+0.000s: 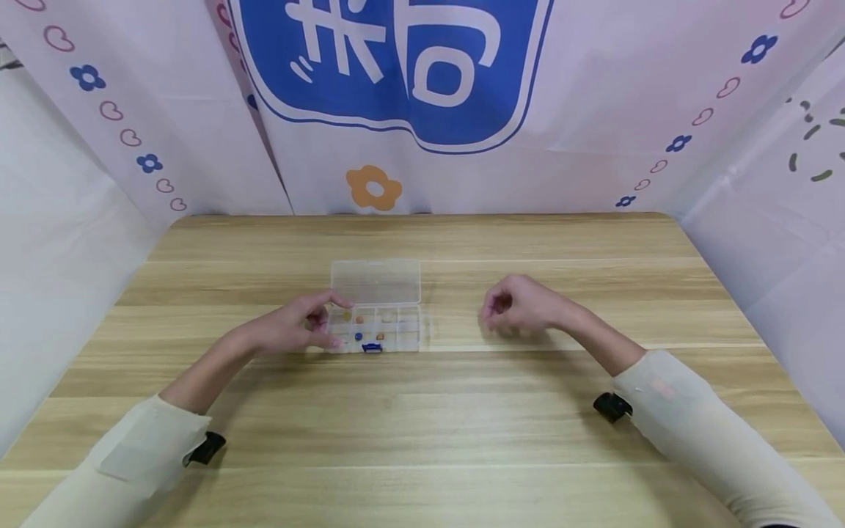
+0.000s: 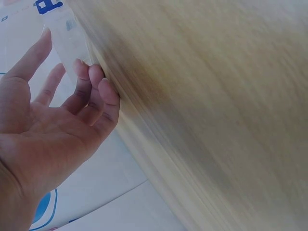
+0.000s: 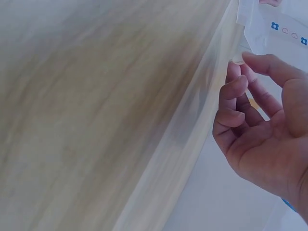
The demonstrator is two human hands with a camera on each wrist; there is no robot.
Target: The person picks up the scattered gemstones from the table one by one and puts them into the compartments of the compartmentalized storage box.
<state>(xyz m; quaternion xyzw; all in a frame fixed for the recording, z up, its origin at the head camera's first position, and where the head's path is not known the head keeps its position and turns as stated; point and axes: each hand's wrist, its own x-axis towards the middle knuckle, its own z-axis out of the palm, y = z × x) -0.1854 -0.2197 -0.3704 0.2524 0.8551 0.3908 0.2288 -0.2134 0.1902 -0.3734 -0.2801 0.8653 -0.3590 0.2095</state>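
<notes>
A clear plastic compartment box point(image 1: 408, 340) lies on the table with its lid point(image 1: 376, 282) swung back. Its front edge carries a blue latch point(image 1: 372, 348). Small pieces sit in several compartments, among them a yellow one point(image 1: 346, 315), an orange one point(image 1: 359, 320) and a blue one point(image 1: 359, 336). My left hand point(image 1: 290, 323) grips the box's left end, index finger at the far side and thumb at the near corner. To the right of the box, my right hand point(image 1: 524, 304) pinches a small translucent piece point(image 3: 237, 62) between thumb and index fingertips.
The wooden table point(image 1: 422, 418) runs back to a white printed cloth point(image 1: 561, 176) hanging behind it. White sheets point(image 1: 59, 242) hang at both sides. A black strap end point(image 1: 612, 407) sticks out below the right sleeve, another point(image 1: 206, 447) below the left.
</notes>
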